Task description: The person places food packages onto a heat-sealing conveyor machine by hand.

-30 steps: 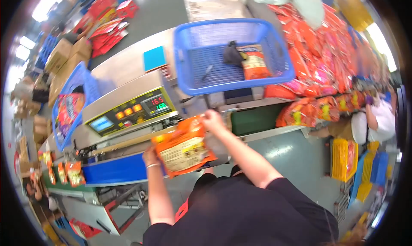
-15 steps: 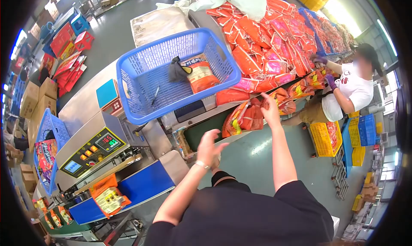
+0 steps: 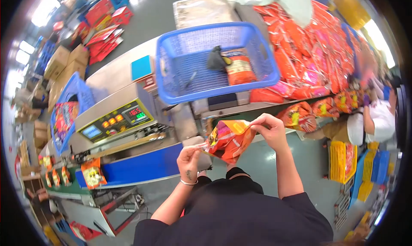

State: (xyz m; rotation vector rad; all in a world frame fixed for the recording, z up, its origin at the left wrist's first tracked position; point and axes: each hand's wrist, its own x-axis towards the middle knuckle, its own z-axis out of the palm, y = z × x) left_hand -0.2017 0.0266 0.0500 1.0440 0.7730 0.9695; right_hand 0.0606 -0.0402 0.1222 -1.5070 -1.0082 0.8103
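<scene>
— Blue belt (image 3: 141, 161) is carrying an orange bag (image 3: 93, 174). Where?

— Left of the left hand (image 3: 187, 162); it and the right hand (image 3: 272, 132) are pinching another bag (image 3: 232, 144) by its edges, suspending it between them

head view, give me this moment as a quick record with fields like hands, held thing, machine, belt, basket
left hand: left hand pinching one end of the glossy orange plastic bag
right hand: right hand pinching its opposite upper edge
machine: grey metal machine with lit control panel
belt: flat blue conveyor belt, bearing an orange-and-cream printed bag
basket: blue plastic basket, holding dark cloth-like item and orange printed packet
</scene>
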